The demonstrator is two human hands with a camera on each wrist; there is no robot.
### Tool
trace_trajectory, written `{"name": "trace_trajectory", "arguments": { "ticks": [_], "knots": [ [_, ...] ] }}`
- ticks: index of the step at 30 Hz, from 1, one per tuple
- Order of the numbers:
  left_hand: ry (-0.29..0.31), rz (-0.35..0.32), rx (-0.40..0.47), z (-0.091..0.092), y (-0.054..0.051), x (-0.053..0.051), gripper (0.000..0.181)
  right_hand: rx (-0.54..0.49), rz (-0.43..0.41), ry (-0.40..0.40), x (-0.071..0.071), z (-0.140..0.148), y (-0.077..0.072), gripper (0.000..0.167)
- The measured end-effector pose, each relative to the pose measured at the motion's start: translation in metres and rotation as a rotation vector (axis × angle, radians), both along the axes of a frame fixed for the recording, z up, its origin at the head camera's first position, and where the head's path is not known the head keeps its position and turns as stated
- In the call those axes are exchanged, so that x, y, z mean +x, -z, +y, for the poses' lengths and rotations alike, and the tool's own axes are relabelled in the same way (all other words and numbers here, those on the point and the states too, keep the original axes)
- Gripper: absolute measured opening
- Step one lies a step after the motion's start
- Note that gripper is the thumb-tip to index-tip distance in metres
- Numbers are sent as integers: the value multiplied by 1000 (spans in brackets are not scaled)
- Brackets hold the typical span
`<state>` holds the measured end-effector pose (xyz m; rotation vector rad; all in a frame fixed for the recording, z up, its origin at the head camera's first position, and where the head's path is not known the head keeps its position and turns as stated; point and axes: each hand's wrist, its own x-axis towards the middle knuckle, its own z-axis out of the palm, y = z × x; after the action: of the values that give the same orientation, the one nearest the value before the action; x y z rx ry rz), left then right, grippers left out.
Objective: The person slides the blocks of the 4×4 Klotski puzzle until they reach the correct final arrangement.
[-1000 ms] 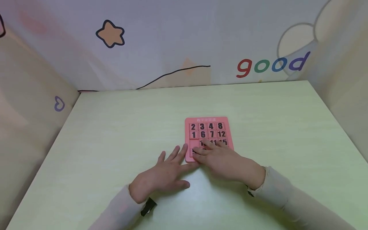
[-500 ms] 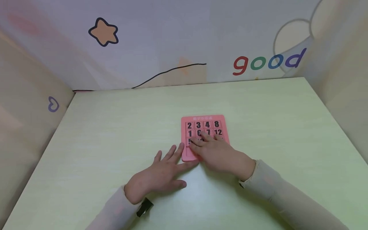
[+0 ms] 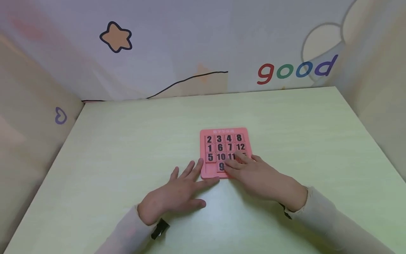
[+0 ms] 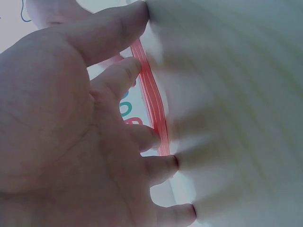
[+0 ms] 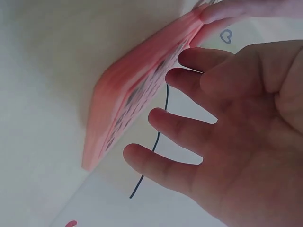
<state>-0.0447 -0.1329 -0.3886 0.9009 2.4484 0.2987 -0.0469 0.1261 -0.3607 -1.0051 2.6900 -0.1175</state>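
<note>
A pink number sliding puzzle lies flat on the table, its black-numbered tiles in a square grid. In the lower left corner of the grid is a vacant slot, with the 5 tile above it and the 9 tile to its right. My left hand is spread at the near left corner, fingertips against the puzzle's edge, as the left wrist view also shows. My right hand reaches over the lower right tiles with extended fingers, hiding some of them. Whether its fingertips touch the tiles I cannot tell.
The pale green table extends around the puzzle on all sides. Printed wall panels stand along its back, left and right edges. A black strap piece shows at my left wrist.
The 5 tile has slid up one row, leaving the lower left slot vacant. Since then my right hand has shifted right, uncovering the 9, 10 and 11 tiles. My left hand keeps its place.
</note>
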Motion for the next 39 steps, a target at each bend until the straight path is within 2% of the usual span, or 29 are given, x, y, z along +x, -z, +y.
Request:
{"name": "trace_trajectory", "arguments": {
  "ticks": [6, 16, 26, 33, 39],
  "knots": [
    [-3, 4, -18, 1, -1, 0, 71, -19, -9, -4, 6, 0, 4, 50],
    [4, 5, -36, 2, -5, 0, 71, -20, 6, -24, 8, -13, 10, 47],
    [-25, -7, -33, 2, 0, 2, 70, 12, -23, -22, 6, -36, 10, 51],
    [-33, -24, -7, 2, 2, 4, 72, 25, 19, -14, 10, -17, 13, 51],
    [-21, -17, -21, 2, 0, 1, 71, -2, 54, 31, 16, 7, 5, 48]
  ]
}}
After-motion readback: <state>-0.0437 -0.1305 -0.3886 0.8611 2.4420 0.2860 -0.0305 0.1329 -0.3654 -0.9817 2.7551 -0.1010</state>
